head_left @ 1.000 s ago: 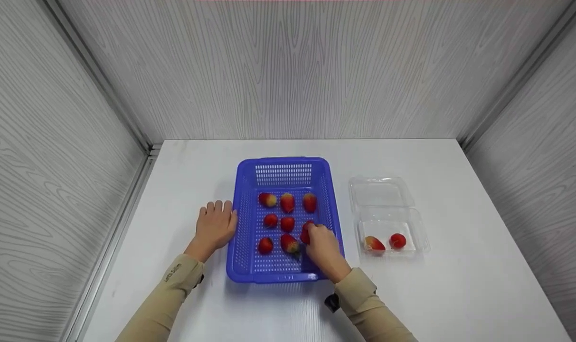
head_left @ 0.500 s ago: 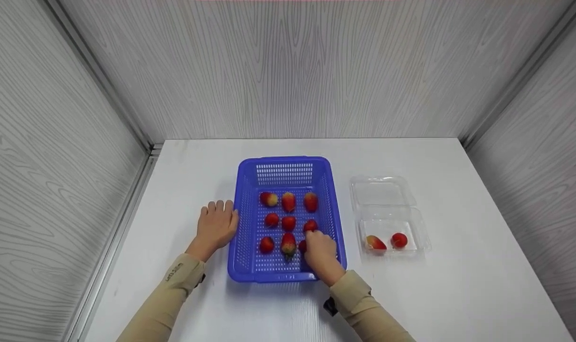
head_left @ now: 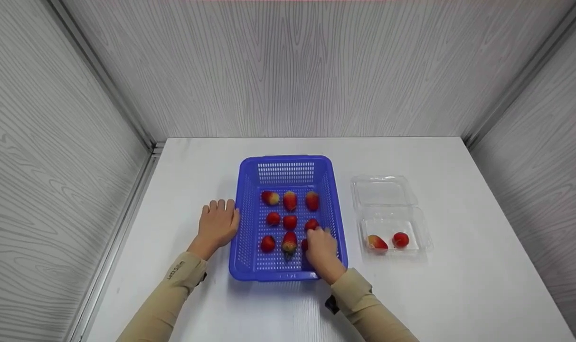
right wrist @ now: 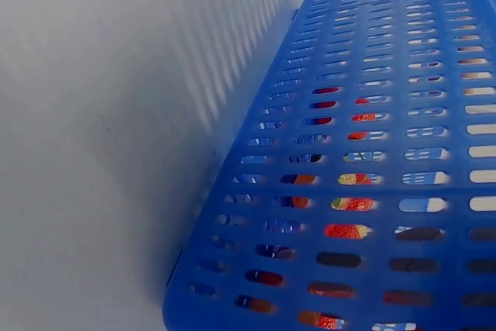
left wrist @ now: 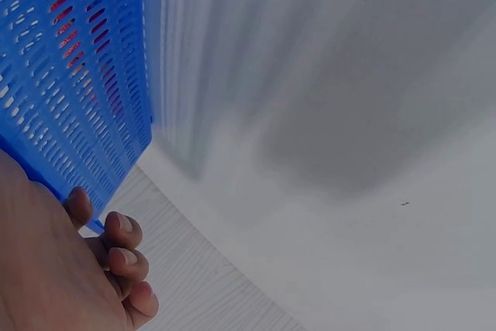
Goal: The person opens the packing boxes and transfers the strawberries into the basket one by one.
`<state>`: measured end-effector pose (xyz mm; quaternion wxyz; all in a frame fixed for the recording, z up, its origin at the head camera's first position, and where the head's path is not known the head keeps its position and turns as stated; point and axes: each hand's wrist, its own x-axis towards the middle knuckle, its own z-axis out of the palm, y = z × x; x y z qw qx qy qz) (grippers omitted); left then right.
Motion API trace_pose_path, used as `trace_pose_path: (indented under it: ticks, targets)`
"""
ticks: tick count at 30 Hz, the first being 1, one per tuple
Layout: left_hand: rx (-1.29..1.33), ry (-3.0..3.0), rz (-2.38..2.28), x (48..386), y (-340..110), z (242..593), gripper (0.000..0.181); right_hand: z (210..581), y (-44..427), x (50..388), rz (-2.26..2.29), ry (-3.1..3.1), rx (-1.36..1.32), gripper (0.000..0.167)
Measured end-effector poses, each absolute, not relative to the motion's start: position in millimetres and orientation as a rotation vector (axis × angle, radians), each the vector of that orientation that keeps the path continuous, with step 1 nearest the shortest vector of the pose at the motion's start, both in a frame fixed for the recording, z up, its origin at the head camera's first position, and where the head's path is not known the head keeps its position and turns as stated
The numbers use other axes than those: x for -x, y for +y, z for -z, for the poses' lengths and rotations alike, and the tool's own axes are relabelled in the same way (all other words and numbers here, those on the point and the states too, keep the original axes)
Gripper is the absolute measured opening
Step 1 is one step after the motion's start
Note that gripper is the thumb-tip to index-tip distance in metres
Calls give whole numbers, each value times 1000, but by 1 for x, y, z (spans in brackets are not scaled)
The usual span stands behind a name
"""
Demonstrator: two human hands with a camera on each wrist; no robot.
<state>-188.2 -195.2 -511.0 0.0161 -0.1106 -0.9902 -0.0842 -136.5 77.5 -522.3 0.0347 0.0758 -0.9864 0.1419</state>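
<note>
A blue plastic basket with slotted walls holds several strawberries, some red, some yellow-tipped, spaced in rows. At its front right, my right hand reaches in with bent fingers and pinches a red strawberry, mostly hidden by the hand. Just beyond the knuckles lies another strawberry. My left hand rests against the outer left rim, thumb side touching it. The left wrist view shows the left fingers loosely bent beside the basket wall. In the right wrist view, the basket wall largely hides the right hand.
Right of the basket lies a clear plastic clamshell box, lid folded back. Inside are a yellow-tipped strawberry and a round red fruit. Both stand on a white table with wood-grain panels around it.
My right hand has moved slightly toward me within the basket, uncovering a strawberry in the middle row. The front middle strawberry has turned straighter. The left hand has stayed at the rim.
</note>
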Motion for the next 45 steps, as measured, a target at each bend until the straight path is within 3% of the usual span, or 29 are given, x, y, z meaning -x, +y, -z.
trace_pose_path:
  ticks: [30,45]
  targets:
    - [362,-3089,283,189,-193,511,35,520,80,135,-493,-2963,-227,12]
    - [394,-3075,346,191,-196,511,33,484,100,139,-696,-2850,-307,16]
